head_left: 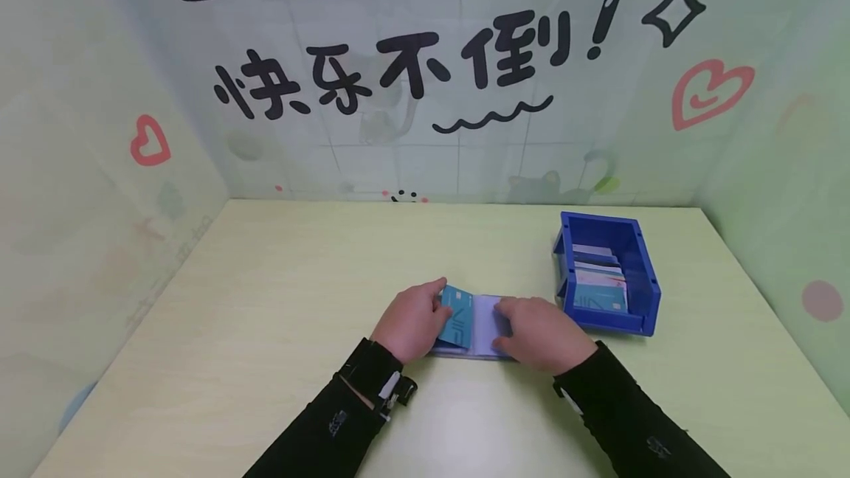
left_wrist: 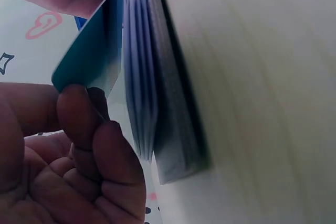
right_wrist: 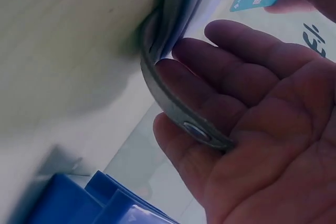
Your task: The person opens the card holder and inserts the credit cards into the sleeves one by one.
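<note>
My left hand (head_left: 412,321) pinches a teal bank card (head_left: 457,317), tilted over the left part of a card holder. In the left wrist view the card (left_wrist: 90,45) stands at an angle beside the stacked clear sleeves (left_wrist: 139,72) of the holder. The card holder (head_left: 488,323) lies spread on the table with pale purple sleeves showing. At its right side is my right hand (head_left: 541,330), its fingertips at the sleeves. In the right wrist view the fingers (right_wrist: 236,74) are nearly straight, and a grey snap strap (right_wrist: 170,100) reaches from the holder to the palm.
A blue plastic bin (head_left: 649,282) stands to the right of the holder, close beyond my right hand. Several cards (head_left: 600,286) stand in a row inside it. The pale wooden table (head_left: 265,301) meets a printed backdrop (head_left: 398,168) at the back and both sides.
</note>
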Demonstrator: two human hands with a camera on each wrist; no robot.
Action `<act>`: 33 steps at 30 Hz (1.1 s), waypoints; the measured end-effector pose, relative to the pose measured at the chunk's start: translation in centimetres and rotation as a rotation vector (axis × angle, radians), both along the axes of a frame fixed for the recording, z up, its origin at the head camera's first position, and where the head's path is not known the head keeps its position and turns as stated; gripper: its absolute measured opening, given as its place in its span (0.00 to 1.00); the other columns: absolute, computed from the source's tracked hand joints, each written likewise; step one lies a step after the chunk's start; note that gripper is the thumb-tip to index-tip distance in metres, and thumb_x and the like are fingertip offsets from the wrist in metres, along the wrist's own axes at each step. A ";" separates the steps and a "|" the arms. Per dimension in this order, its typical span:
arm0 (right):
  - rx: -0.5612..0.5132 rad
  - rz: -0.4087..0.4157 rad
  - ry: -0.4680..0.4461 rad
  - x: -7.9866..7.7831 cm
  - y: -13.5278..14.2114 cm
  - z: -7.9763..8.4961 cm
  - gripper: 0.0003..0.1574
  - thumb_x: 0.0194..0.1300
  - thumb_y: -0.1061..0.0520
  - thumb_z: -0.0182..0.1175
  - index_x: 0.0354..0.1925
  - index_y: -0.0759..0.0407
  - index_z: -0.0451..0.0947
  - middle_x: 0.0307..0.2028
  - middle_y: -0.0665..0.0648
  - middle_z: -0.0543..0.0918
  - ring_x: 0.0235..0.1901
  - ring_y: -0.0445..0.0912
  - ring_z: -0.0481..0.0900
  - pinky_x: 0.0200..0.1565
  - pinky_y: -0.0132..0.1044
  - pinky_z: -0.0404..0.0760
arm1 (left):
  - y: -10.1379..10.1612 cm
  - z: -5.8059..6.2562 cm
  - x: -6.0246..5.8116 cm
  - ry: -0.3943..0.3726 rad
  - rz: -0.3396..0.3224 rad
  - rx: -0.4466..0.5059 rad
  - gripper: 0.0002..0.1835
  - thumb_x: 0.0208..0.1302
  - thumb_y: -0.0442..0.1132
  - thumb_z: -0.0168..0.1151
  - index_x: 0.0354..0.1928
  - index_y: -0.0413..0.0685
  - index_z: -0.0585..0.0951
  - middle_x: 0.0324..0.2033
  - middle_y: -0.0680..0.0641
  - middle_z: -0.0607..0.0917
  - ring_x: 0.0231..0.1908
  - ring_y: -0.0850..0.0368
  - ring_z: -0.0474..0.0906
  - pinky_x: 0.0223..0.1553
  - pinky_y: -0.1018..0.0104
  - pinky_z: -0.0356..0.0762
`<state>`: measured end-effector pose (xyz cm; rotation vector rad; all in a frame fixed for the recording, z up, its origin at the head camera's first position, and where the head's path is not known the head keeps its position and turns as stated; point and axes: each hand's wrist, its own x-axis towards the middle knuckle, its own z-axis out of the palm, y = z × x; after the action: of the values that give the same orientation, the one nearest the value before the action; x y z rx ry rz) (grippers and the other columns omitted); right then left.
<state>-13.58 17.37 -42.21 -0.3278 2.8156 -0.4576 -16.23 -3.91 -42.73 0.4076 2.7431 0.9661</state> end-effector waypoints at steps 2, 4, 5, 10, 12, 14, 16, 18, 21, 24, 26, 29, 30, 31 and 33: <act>0.017 0.013 0.010 -0.1 0.0 -0.2 0.30 0.66 0.47 0.73 0.60 0.60 0.82 0.45 0.54 0.88 0.40 0.48 0.80 0.57 0.51 0.84 | 0.0 -0.1 0.0 -0.002 -0.004 -0.004 0.29 0.77 0.41 0.61 0.76 0.42 0.72 0.18 0.55 0.65 0.19 0.59 0.64 0.25 0.67 0.62; 0.030 0.025 0.022 -0.2 0.1 -0.3 0.28 0.66 0.47 0.74 0.58 0.60 0.83 0.42 0.53 0.87 0.38 0.48 0.78 0.55 0.49 0.84 | 0.0 -0.2 -0.1 -0.005 -0.007 -0.008 0.29 0.77 0.41 0.61 0.76 0.42 0.72 0.19 0.55 0.65 0.20 0.59 0.65 0.26 0.67 0.63; 0.036 0.032 0.026 -0.3 0.1 -0.4 0.28 0.66 0.47 0.74 0.58 0.60 0.83 0.41 0.53 0.86 0.37 0.48 0.78 0.54 0.49 0.84 | 0.0 -0.3 -0.1 -0.007 -0.008 -0.011 0.29 0.77 0.41 0.61 0.76 0.42 0.72 0.19 0.55 0.65 0.21 0.59 0.65 0.26 0.67 0.63; 0.059 0.058 0.047 -0.4 0.1 -0.3 0.27 0.66 0.47 0.74 0.57 0.60 0.84 0.42 0.53 0.87 0.37 0.47 0.78 0.54 0.49 0.84 | 0.0 -0.4 -0.1 -0.016 -0.002 -0.026 0.29 0.77 0.41 0.61 0.76 0.43 0.72 0.20 0.54 0.64 0.23 0.58 0.66 0.29 0.66 0.65; 0.062 0.064 0.054 -0.5 0.1 -0.3 0.26 0.66 0.47 0.74 0.56 0.60 0.84 0.41 0.53 0.87 0.36 0.47 0.78 0.53 0.48 0.85 | 0.1 -0.4 0.0 -0.016 -0.002 -0.030 0.29 0.77 0.41 0.61 0.76 0.43 0.72 0.20 0.54 0.64 0.22 0.58 0.66 0.29 0.66 0.65; 0.065 0.066 0.057 -0.4 0.1 -0.3 0.26 0.66 0.47 0.74 0.55 0.60 0.85 0.39 0.53 0.87 0.35 0.48 0.78 0.52 0.47 0.84 | 0.1 -0.4 0.1 -0.016 -0.008 -0.033 0.29 0.77 0.42 0.62 0.75 0.43 0.73 0.20 0.54 0.66 0.22 0.58 0.66 0.29 0.66 0.64; 0.071 0.064 0.053 -0.4 0.2 -0.3 0.27 0.66 0.46 0.74 0.56 0.60 0.84 0.41 0.53 0.88 0.36 0.48 0.79 0.53 0.48 0.85 | 0.2 -0.4 0.1 -0.015 -0.016 -0.036 0.28 0.76 0.42 0.63 0.75 0.42 0.74 0.20 0.54 0.68 0.22 0.58 0.67 0.28 0.66 0.64; 0.078 0.062 0.047 -0.3 0.2 -0.4 0.28 0.66 0.46 0.74 0.57 0.60 0.84 0.44 0.55 0.89 0.38 0.48 0.80 0.55 0.50 0.85 | 0.3 -0.5 0.2 -0.016 -0.022 -0.039 0.28 0.76 0.42 0.64 0.74 0.42 0.74 0.20 0.54 0.70 0.22 0.59 0.68 0.28 0.67 0.64; 0.087 0.059 0.042 -0.3 0.3 -0.4 0.29 0.66 0.45 0.74 0.59 0.60 0.84 0.48 0.56 0.89 0.40 0.49 0.82 0.58 0.52 0.84 | 0.4 -0.5 0.2 -0.013 -0.030 -0.050 0.28 0.75 0.42 0.64 0.74 0.42 0.75 0.21 0.53 0.71 0.23 0.59 0.69 0.28 0.67 0.64; 0.089 0.061 0.048 -0.2 0.3 -0.4 0.29 0.66 0.46 0.74 0.58 0.60 0.84 0.48 0.57 0.90 0.41 0.50 0.83 0.59 0.53 0.84 | 0.5 -0.6 0.2 -0.009 -0.035 -0.057 0.28 0.76 0.41 0.64 0.73 0.41 0.75 0.21 0.53 0.70 0.22 0.59 0.68 0.27 0.67 0.64; 0.090 0.064 0.056 -0.2 0.3 -0.4 0.29 0.66 0.46 0.74 0.58 0.61 0.84 0.49 0.57 0.90 0.43 0.50 0.84 0.59 0.53 0.84 | 0.6 -0.7 0.2 -0.007 -0.038 -0.058 0.28 0.76 0.41 0.63 0.73 0.41 0.75 0.21 0.53 0.70 0.22 0.59 0.68 0.27 0.67 0.64; 0.092 0.069 0.067 -0.1 0.3 -0.5 0.29 0.66 0.46 0.74 0.58 0.61 0.84 0.50 0.58 0.90 0.44 0.51 0.85 0.60 0.53 0.84 | 0.6 -0.8 0.3 -0.008 -0.037 -0.058 0.28 0.75 0.41 0.64 0.73 0.42 0.75 0.22 0.53 0.72 0.23 0.59 0.69 0.27 0.67 0.64; 0.092 0.072 0.073 -0.1 0.2 -0.5 0.29 0.65 0.46 0.74 0.58 0.61 0.84 0.50 0.58 0.90 0.44 0.51 0.85 0.59 0.53 0.84 | 0.6 -0.7 0.3 -0.008 -0.036 -0.058 0.28 0.75 0.41 0.65 0.73 0.42 0.76 0.23 0.53 0.73 0.23 0.59 0.69 0.28 0.67 0.64; 0.093 0.073 0.079 -0.1 0.2 -0.5 0.29 0.65 0.46 0.74 0.58 0.61 0.85 0.50 0.58 0.90 0.43 0.51 0.85 0.59 0.53 0.84 | 0.6 -0.7 0.3 -0.005 -0.033 -0.061 0.28 0.75 0.41 0.65 0.73 0.43 0.76 0.23 0.54 0.74 0.24 0.59 0.70 0.29 0.67 0.65; 0.091 0.076 0.092 -0.1 0.2 -0.6 0.28 0.65 0.46 0.74 0.57 0.61 0.85 0.49 0.58 0.90 0.43 0.51 0.85 0.59 0.53 0.84 | 0.7 -0.6 0.3 0.006 -0.029 -0.067 0.27 0.74 0.42 0.67 0.72 0.44 0.77 0.25 0.53 0.76 0.26 0.59 0.72 0.31 0.66 0.67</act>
<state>-13.69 17.58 -42.79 -0.4459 2.8895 -0.3041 -15.91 -3.25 -43.29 0.4382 2.7581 0.8646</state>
